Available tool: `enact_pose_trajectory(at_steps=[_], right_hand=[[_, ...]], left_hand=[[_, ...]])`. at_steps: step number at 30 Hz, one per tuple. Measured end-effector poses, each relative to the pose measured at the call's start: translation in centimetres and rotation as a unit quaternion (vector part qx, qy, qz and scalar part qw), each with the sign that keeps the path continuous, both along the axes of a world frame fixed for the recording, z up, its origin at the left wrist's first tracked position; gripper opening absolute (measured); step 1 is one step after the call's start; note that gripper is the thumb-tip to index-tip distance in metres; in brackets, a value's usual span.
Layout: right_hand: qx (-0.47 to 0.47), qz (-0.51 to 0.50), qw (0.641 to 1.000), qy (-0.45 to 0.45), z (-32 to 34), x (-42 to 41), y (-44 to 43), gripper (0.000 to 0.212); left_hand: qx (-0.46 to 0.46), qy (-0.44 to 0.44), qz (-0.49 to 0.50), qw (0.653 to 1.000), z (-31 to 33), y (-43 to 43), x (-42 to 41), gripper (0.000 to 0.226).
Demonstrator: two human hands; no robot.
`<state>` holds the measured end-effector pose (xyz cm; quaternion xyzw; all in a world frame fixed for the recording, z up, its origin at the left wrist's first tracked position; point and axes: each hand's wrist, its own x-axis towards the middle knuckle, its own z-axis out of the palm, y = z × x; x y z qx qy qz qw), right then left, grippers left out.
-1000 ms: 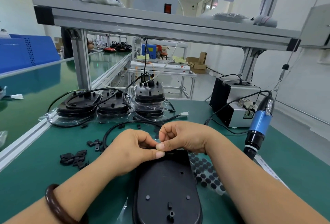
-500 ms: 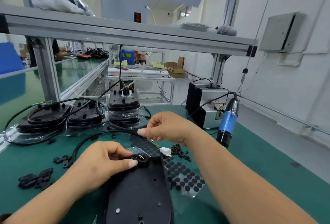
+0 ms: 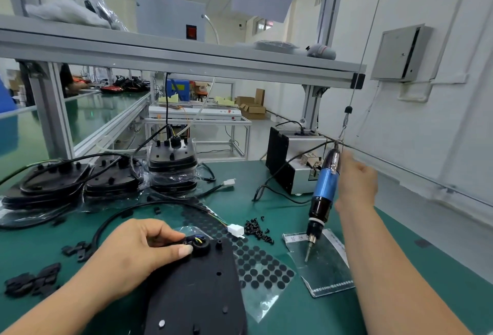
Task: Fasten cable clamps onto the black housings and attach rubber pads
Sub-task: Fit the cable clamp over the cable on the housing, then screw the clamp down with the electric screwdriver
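A black housing point(image 3: 197, 289) lies flat at the near middle of the green bench. My left hand point(image 3: 136, 249) rests on its far end, thumb and fingers pinching the black cable clamp point(image 3: 200, 246) where coloured wires enter. A black cable point(image 3: 133, 212) loops away from it to a white connector point(image 3: 235, 229). My right hand point(image 3: 356, 182) is raised at the right, its fingers around the blue hanging screwdriver point(image 3: 324, 190), whose bit points down. A clear sheet of round black rubber pads point(image 3: 258, 268) lies right of the housing. Loose black clamps point(image 3: 29, 281) lie at the left.
Small black screws point(image 3: 257, 229) lie in a heap beside the connector. Stacks of bagged housings point(image 3: 106, 177) stand at the back left. A screw feeder box point(image 3: 292, 161) sits at the back right. A clear plastic bag point(image 3: 322, 262) lies under the screwdriver bit.
My right hand let go of the wire with the white connector and moved up and right to the blue screwdriver. My left hand stayed at the clamp. The view turned right.
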<state>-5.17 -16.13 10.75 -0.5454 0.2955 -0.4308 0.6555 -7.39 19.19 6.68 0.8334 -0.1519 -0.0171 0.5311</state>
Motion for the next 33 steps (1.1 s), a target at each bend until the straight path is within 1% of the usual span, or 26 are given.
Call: enact_pose_trajectory(at_steps=[2,4,6,8,11,16,21,28,33], right_hand=[[0.114,0.096,0.988,0.027,-1.2,0.3,-0.4,0.049],[0.177,0.176,0.968,0.027,-1.9,0.3,-0.3,0.055],[0.176,0.237,0.955,0.039,-2.4,0.2,-0.3,0.067],[0.160,0.277,0.946,0.053,-2.8,0.0,-0.3,0.079],[0.165,0.294,0.941,0.025,-3.1,0.0,-0.1,0.089],[0.152,0.281,0.947,-0.007,-2.4,0.1,0.9,0.079],[0.142,0.318,0.935,-0.072,0.1,-0.1,4.0,0.065],[0.119,0.431,0.877,-0.175,3.9,-0.6,12.9,0.056],[0.023,0.495,0.841,-0.218,5.1,-0.8,17.9,0.046]], left_hand=[[0.000,0.003,-0.001,1.000,0.0,0.0,0.1,0.013],[-0.004,0.008,-0.005,1.000,0.0,0.0,0.1,0.014],[-0.009,0.008,-0.006,1.000,-0.1,0.1,0.1,0.016],[-0.010,0.007,-0.006,1.000,-0.1,0.1,0.0,0.018],[-0.001,0.002,-0.004,1.000,-0.1,0.1,0.0,0.016],[0.004,-0.010,0.001,1.000,-0.3,0.0,0.1,0.016],[0.002,-0.005,0.006,1.000,-0.3,0.0,0.1,0.016],[0.028,-0.007,0.015,0.999,-0.5,0.2,0.1,0.020],[0.040,-0.023,0.013,0.999,-0.6,0.3,0.1,0.018]])
